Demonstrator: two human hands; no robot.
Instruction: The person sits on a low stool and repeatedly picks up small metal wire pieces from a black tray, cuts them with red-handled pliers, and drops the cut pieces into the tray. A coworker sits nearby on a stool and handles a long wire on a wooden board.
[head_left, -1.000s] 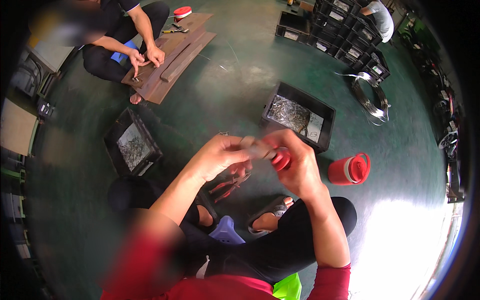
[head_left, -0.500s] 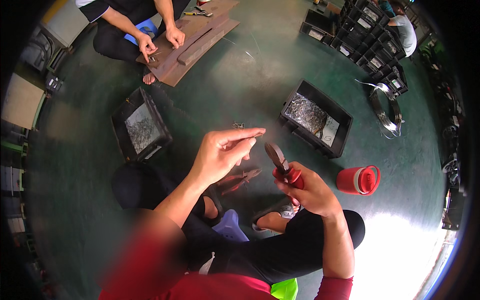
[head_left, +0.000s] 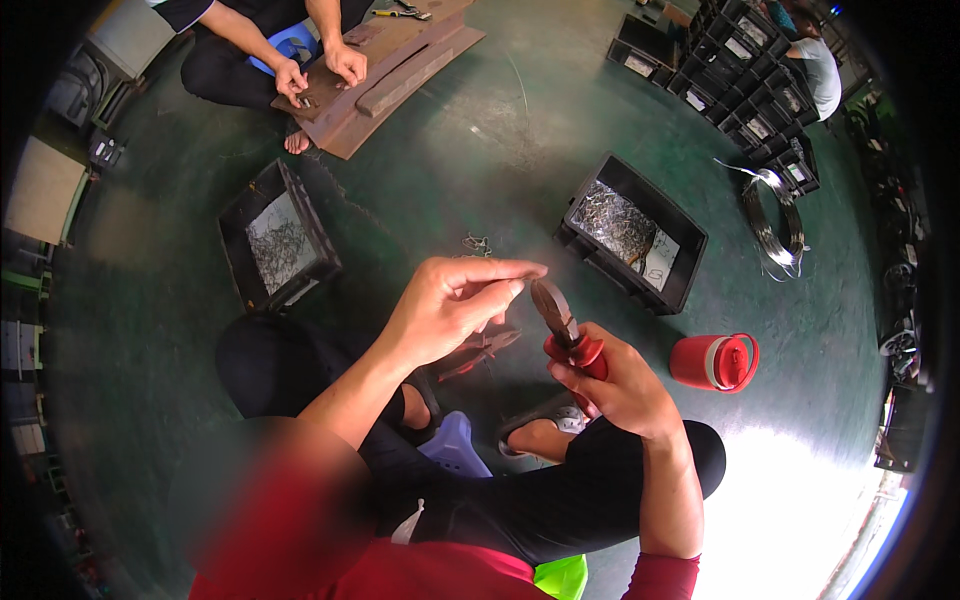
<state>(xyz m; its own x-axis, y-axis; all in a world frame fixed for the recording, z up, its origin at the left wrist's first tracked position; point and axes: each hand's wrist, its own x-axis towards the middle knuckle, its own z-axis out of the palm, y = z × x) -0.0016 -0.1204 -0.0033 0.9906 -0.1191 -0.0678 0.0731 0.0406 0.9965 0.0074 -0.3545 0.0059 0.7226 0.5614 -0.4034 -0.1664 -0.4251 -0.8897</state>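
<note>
My left hand (head_left: 450,305) is closed in a pinch, index finger stretched along the top, on a short thin bit that looks like wire (head_left: 528,279). Wrapped round the red handles of a pair of pliers (head_left: 556,312) is my right hand (head_left: 625,385). The pliers' dark metal head points up and touches or nearly touches the left fingertips; whether the jaws grip the wire I cannot tell. A second pair of red-handled pliers (head_left: 490,345) lies lower down, partly behind my left hand. Just beyond that hand, a few bent wire pieces (head_left: 477,243) lie on the floor.
Black bins with bent wire pieces stand at left (head_left: 325,255) and right (head_left: 690,235). A red jug (head_left: 695,361) and a wire coil (head_left: 788,225) are at the right, below stacked black crates (head_left: 735,75). Another person's hands (head_left: 345,65) work over a brown board (head_left: 350,140).
My left hand has shifted slightly right, bringing its fingertips to the pliers' head. The pliers have barely moved. The whole view has shifted a little.
</note>
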